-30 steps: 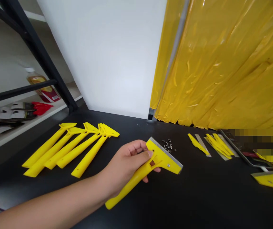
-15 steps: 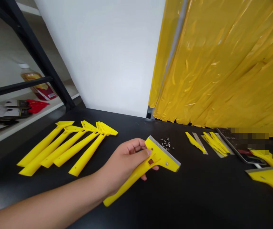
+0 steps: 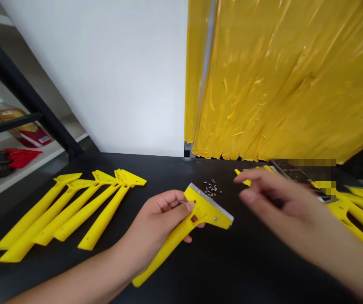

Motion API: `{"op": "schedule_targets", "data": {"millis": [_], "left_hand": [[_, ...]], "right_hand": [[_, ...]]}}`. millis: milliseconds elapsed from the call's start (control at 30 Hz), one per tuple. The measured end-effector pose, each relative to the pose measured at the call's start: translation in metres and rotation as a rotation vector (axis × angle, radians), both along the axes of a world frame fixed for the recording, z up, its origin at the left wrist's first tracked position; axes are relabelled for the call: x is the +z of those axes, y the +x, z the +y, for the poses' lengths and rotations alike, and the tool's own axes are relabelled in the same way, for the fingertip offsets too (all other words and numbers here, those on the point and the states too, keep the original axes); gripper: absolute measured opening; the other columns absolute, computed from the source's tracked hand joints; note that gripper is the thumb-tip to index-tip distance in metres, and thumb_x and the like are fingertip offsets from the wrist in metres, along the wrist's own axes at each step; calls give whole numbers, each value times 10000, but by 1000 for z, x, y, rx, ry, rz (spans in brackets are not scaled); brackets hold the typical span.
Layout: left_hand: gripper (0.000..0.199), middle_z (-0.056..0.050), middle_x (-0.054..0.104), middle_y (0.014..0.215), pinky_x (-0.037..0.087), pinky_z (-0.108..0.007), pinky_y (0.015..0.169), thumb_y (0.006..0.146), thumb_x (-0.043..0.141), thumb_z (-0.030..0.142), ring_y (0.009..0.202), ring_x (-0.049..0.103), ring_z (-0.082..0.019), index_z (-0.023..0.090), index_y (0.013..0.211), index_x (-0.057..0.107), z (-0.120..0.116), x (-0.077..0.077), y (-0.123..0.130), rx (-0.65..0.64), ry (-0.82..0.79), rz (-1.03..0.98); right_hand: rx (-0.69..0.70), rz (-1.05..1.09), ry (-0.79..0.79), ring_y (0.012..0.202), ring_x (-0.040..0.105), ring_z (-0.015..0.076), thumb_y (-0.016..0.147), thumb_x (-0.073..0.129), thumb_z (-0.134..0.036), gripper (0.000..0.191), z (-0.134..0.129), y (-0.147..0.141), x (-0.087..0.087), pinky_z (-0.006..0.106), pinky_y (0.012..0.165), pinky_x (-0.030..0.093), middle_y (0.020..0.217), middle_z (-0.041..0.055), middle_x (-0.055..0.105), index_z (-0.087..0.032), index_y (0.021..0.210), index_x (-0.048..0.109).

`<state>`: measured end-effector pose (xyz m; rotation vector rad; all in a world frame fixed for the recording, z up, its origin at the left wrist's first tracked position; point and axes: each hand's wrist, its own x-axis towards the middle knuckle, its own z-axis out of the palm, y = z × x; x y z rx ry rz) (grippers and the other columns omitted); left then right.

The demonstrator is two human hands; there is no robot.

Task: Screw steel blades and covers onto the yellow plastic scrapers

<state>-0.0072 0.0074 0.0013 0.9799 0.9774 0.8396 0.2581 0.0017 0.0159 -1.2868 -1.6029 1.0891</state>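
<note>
My left hand (image 3: 162, 219) grips a yellow scraper (image 3: 171, 242) near its head, thumb on top. A metal blade lies along the far edge of the scraper's head, and one screw sits in the head's right side. My right hand (image 3: 273, 202), slightly blurred, hovers over the table to the right, thumb and index finger apart, with nothing visible between them. Small loose screws (image 3: 211, 188) lie in a pile just beyond the scraper's head. Yellow strips (image 3: 243, 175) are partly hidden behind my right hand.
Several yellow handles (image 3: 105, 211) lie fanned out on the black table (image 3: 168, 171) at the left. More yellow scrapers (image 3: 358, 207) lie at the right by a dark device (image 3: 290, 169). Behind stand a white panel (image 3: 121, 84) and yellow plastic sheeting (image 3: 279, 84). A shelf holds a bottle (image 3: 23, 126).
My right hand has come into view from the right, over the table. The view has turned slightly right. My left hand still holds the scraper.
</note>
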Motion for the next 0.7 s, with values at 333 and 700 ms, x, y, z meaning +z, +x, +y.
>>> {"op": "schedule_targets", "data": {"millis": [333,700], "left_hand": [[205,-41,786,908,532,-220,767,848,875,342,825,698,-148,188,971,821,-2,-6,0,61,-130,-165],[244,-36,733,906,599,-288,799,941,777,404,803,700,-158,162,915,758,0,-9,-2,3,-71,-79]], "right_hand": [[243,114,-212,718,403,133,946,723,-520,362,16,-27,-32,282,653,314,754,-25,507,-198,811,626],[249,107,-209,742,423,147,927,716,-589,424,19,-29,-39,291,680,329,762,-14,519,-191,804,636]]}}
